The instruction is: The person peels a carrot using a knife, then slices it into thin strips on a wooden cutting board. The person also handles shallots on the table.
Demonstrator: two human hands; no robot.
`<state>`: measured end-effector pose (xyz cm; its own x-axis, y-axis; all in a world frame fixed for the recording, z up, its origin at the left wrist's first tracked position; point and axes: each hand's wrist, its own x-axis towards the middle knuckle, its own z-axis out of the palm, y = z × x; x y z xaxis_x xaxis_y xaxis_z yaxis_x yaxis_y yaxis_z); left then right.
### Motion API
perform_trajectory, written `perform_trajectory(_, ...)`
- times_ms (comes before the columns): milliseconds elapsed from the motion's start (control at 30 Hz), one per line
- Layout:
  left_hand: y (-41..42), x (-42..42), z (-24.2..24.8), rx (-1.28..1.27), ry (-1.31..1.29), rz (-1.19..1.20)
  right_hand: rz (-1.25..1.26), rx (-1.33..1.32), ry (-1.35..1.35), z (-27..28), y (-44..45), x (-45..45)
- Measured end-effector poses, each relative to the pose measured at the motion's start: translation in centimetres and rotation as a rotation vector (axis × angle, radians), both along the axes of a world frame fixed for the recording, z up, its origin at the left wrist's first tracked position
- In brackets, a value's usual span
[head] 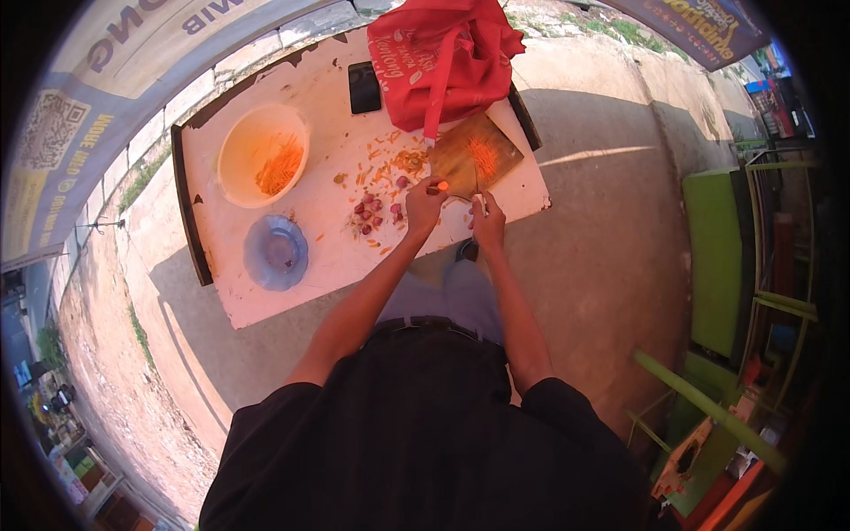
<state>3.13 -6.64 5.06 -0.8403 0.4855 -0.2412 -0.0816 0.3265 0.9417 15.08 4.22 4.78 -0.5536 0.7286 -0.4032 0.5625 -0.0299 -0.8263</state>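
My left hand [425,207] grips a short piece of carrot [443,186] at the near edge of a wooden cutting board [453,147]. Beside it, my right hand [489,220] is closed around the pale handle of a knife [482,204], whose thin blade points away over the board. A heap of carrot strips [483,158] lies on the board's right half. Left of the board, carrot peelings [406,161] are scattered on the white table [319,255]. Several small red shallots [368,211] sit to the left of my left hand.
A pale plastic bowl [230,169] at the table's left contains more carrot strips [280,166]. Nearer me stands a blue translucent dish [257,265]. A red fabric bag [406,99] overhangs the far edge next to a black phone [364,99]. Green furniture [714,265] stands at the right.
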Motion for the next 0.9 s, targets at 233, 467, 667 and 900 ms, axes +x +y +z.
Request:
perform_trajectory(233, 6.0, -0.1, -5.3, -0.01, 0.334, 0.026, 0.137, 0.354, -0.038, -3.7, 2.8, 1.0)
perform_trajectory(467, 7.2, 2.1, -5.8, 0.081, 0.21, 0.247, 0.192, 0.17, -0.007, -3.4, 4.4, 1.8)
perform_trajectory(667, 8.3, 2.6, -5.3, 0.014, 0.121, 0.4, 0.227, 0.115, 0.101, -5.0, 5.7, 2.3)
perform_trajectory(900, 8.7, 1.8, -4.1, 0.147, -0.267, 0.497, 0.323, 0.038, 0.109, -0.5, 6.8, 1.8)
